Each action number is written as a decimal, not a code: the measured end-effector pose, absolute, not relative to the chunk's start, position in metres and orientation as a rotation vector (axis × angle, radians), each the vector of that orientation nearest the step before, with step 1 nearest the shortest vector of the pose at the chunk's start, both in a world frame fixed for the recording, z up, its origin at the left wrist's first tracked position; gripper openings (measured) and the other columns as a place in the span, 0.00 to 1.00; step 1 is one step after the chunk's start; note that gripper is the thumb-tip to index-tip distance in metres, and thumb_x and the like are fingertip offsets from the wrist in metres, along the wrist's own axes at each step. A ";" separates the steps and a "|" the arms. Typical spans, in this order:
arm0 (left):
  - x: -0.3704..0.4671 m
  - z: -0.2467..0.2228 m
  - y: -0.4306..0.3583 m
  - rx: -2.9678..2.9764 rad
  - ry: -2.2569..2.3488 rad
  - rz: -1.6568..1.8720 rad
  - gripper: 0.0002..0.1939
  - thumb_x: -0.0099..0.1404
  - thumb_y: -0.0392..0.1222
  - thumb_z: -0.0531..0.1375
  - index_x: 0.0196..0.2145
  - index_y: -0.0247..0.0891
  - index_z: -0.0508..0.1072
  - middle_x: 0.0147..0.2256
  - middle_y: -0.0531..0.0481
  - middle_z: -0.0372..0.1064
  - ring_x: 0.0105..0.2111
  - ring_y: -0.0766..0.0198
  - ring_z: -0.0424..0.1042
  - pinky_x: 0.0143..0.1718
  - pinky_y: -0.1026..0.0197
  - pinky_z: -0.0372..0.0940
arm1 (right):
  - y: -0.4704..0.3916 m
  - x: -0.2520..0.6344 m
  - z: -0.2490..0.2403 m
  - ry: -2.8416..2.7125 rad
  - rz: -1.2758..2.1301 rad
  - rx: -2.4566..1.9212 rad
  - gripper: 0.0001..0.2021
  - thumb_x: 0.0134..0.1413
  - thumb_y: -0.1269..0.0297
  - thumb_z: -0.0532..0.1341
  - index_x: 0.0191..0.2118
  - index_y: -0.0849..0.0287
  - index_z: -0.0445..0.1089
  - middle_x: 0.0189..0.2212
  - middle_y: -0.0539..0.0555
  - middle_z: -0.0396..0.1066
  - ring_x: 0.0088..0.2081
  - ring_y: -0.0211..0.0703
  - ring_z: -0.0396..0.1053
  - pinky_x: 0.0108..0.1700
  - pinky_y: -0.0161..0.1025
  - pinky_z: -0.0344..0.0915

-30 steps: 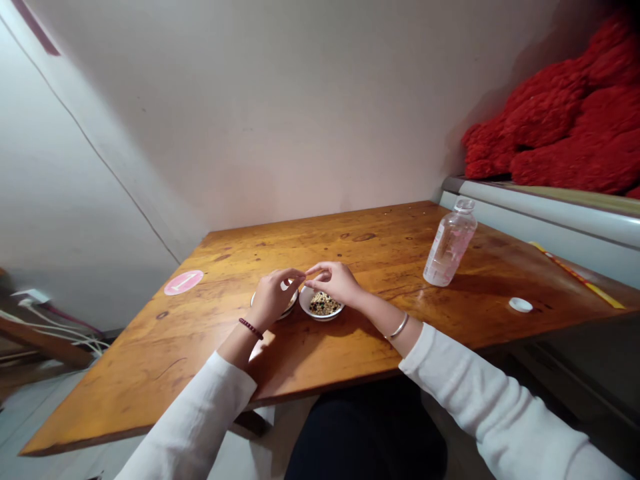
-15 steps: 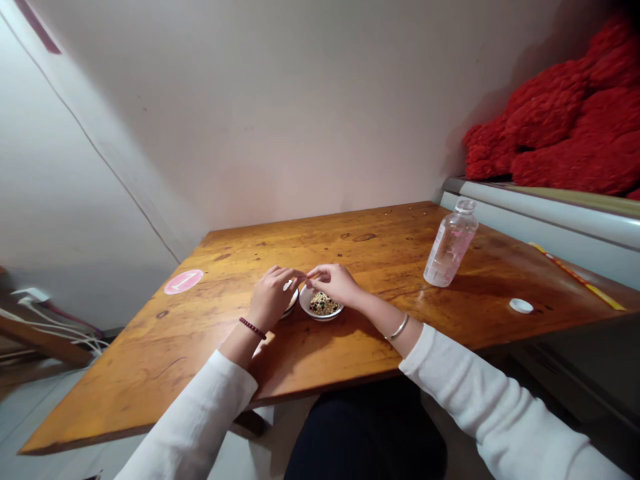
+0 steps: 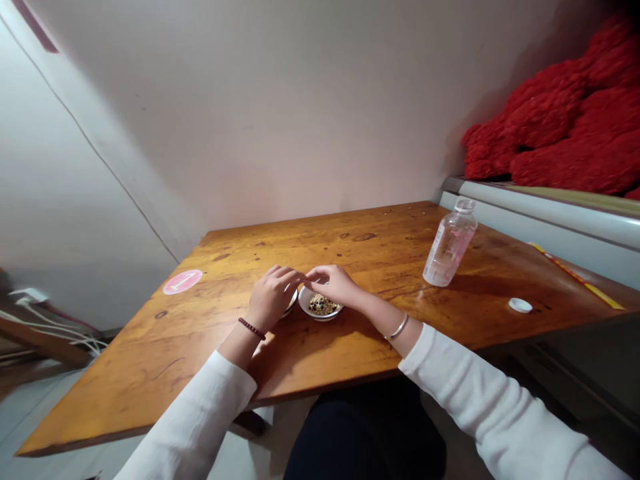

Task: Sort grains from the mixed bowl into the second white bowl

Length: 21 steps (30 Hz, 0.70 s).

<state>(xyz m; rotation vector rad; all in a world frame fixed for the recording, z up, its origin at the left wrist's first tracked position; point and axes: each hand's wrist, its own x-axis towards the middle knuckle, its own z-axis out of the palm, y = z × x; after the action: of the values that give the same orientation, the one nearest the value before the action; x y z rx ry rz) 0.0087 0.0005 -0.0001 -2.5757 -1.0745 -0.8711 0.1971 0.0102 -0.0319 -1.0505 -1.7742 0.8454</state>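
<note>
Where two hands meet, a bowl of tiny rounds sits close below

While the left hand [image 3: 273, 293] arches over from one side, the right hand [image 3: 331, 283] reaches in from the other, and their fingertips come together above the far rim of a smooth white bowl [image 3: 321, 319]. Both grips are drawn in to thumb and forefinger; whether either is closed on something small, I cannot tell. Inside that round bowl lie bead-like pieces [image 3: 323, 305], mostly pale cream with glossy dark ones among them. A second bowl [image 3: 295, 303] sits just beside it, largely hidden behind the left hand. Both rest on a varnished wooden desk [image 3: 390, 253], honey-brown, knotted and streaked with grain. A string of dark red beads [image 3: 252, 329] circles the left wrist; a slim metal bangle [image 3: 399, 327] rings the right. Well to the right stands a clear, uncapped bottle [image 3: 449, 248], shiny and pink-tinted, with a flat white disc-shaped cap [image 3: 521, 305] near it. Beyond, deep-piled red plush [image 3: 565, 120] bunches in soft folds
</note>
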 end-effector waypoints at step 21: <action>0.010 -0.001 -0.001 -2.570 -1.100 -0.921 0.11 0.70 0.42 0.53 0.37 0.41 0.76 0.36 0.48 0.75 0.37 0.60 0.69 0.40 0.60 0.63 | 0.010 0.197 -0.030 -1.811 0.815 -1.072 0.11 0.53 0.59 0.63 0.38 0.60 0.77 0.35 0.54 0.78 0.37 0.40 0.75 0.42 0.36 0.68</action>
<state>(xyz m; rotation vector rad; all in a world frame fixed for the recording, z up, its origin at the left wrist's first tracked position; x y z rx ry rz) 0.0105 -0.0008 -0.0008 -2.5698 -1.1005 -0.9213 0.1973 0.0104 -0.0304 -1.0721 -1.8112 0.8153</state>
